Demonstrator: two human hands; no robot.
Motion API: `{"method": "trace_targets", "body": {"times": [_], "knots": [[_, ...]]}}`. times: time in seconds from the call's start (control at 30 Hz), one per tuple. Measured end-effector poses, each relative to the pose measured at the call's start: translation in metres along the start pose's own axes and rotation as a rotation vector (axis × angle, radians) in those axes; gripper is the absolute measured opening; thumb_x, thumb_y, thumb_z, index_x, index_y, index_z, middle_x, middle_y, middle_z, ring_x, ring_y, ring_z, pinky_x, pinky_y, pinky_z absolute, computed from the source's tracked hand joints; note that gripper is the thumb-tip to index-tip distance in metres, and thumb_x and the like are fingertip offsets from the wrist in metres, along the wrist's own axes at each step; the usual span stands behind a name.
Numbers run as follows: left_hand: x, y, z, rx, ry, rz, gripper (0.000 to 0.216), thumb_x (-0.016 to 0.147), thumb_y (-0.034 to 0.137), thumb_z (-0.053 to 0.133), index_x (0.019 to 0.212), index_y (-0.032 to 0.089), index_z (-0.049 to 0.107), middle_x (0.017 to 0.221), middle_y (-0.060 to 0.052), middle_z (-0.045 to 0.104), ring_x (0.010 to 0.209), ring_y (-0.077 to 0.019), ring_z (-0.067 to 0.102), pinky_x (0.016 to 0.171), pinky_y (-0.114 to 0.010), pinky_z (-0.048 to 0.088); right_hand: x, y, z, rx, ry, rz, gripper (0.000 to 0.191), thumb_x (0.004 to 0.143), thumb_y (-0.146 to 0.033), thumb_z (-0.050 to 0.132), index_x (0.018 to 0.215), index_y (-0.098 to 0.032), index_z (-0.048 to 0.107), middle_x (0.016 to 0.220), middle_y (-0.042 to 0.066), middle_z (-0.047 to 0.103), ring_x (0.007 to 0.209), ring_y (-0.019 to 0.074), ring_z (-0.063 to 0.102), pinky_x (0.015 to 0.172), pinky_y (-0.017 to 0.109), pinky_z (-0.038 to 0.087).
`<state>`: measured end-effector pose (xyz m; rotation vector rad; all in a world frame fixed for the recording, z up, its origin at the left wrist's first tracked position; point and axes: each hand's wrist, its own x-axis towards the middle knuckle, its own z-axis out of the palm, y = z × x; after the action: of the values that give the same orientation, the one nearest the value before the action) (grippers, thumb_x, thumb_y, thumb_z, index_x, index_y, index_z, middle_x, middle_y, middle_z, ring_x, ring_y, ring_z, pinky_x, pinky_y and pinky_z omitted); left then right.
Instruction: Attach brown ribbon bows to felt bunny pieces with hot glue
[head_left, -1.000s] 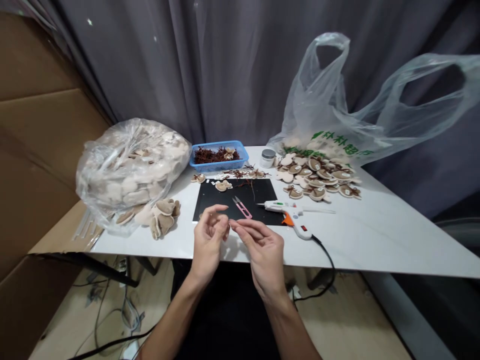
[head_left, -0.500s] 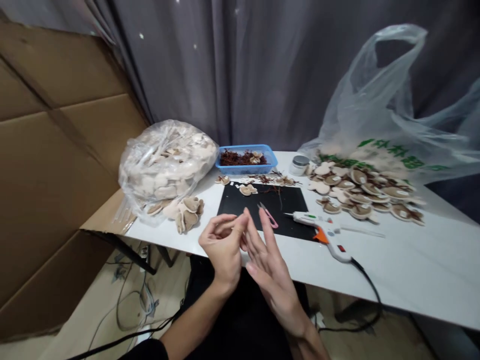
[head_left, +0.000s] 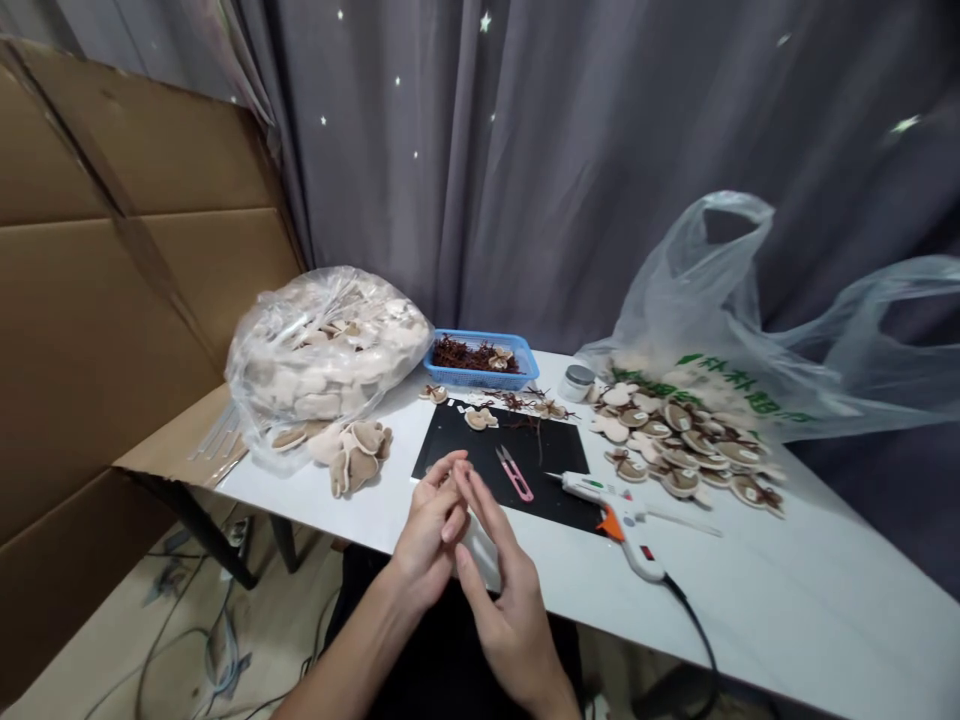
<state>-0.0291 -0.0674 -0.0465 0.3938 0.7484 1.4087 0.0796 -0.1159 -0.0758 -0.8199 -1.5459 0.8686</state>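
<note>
Both my hands meet over the front edge of the white table (head_left: 750, 590). My left hand (head_left: 426, 532) has its fingers curled, their tips pressed against the fingers of my right hand (head_left: 501, 585). The right hand's fingers are stretched out and point up and left. Whatever may lie between them is too small to make out. Just beyond my fingertips lies a black mat (head_left: 480, 462) with pink thread snips (head_left: 514, 474) on it. A white and orange glue gun (head_left: 622, 508) rests at the mat's right edge.
A clear bag of beige felt pieces (head_left: 322, 350) sits at the left, loose felt pieces (head_left: 358, 445) beside it. Behind the mat are a blue basket (head_left: 480, 361) and a small jar (head_left: 577, 382). Finished pieces (head_left: 679, 440) lie before a plastic shopping bag (head_left: 720, 330). Cardboard (head_left: 112, 300) stands at the left.
My hands have drawn closer together and nearer to me, the right fingers now straight against the left hand. The view has tilted up and swung, so the table sits lower in the picture.
</note>
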Motion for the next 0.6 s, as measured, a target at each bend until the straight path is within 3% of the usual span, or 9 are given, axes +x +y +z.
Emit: {"method": "trace_targets", "body": {"times": [0.07,0.17,0.33,0.47,0.6], "knots": [[0.000,0.002,-0.002,-0.014,-0.001,0.029,0.059,0.063,0.034,0.105,0.108,0.016,0.071,0.075,0.008,0.063,0.038,0.0045,0.029,0.037,-0.010,0.025,0.003,0.004,-0.002,-0.008,0.133,-0.048,0.042,0.107,-0.024,0.056,0.147,-0.031,0.066,0.152,0.009,0.066,0.142,0.0269,0.063,0.118,0.047,0.053],[-0.001,0.009,-0.004,-0.057,-0.013,0.058,0.048,0.073,0.026,0.098,0.110,0.016,0.069,0.088,0.004,0.062,0.044,0.0024,0.031,0.035,-0.010,0.023,0.008,0.009,-0.012,-0.029,0.307,-0.047,0.026,0.105,-0.027,0.058,0.119,-0.026,0.081,0.123,0.009,0.081,0.113,0.0251,0.077,0.097,0.039,0.064],[0.000,0.024,-0.006,-0.063,-0.030,0.155,0.051,0.076,0.021,0.096,0.120,0.019,0.071,0.080,0.006,0.052,0.050,-0.0013,0.036,0.039,-0.009,0.031,0.019,0.019,-0.045,-0.140,0.444,0.099,0.028,0.099,-0.034,0.059,0.096,-0.021,0.084,0.097,0.009,0.082,0.086,0.0243,0.076,0.079,0.036,0.063],[0.002,0.032,-0.007,0.010,0.016,0.224,0.063,0.072,0.033,0.100,0.127,0.020,0.071,0.067,0.011,0.040,0.048,-0.0023,0.030,0.040,-0.009,0.030,0.023,0.030,-0.067,-0.236,0.513,0.159,0.030,0.096,-0.036,0.058,0.087,-0.021,0.082,0.084,0.007,0.078,0.076,0.0224,0.072,0.069,0.033,0.059],[0.001,0.035,-0.007,0.042,0.086,0.271,0.068,0.068,0.042,0.102,0.126,0.019,0.074,0.058,0.013,0.031,0.045,-0.0030,0.023,0.037,-0.009,0.026,0.023,0.045,-0.072,-0.248,0.529,0.195,0.030,0.095,-0.040,0.060,0.085,-0.020,0.080,0.078,0.006,0.076,0.070,0.0216,0.071,0.065,0.032,0.058]]}}
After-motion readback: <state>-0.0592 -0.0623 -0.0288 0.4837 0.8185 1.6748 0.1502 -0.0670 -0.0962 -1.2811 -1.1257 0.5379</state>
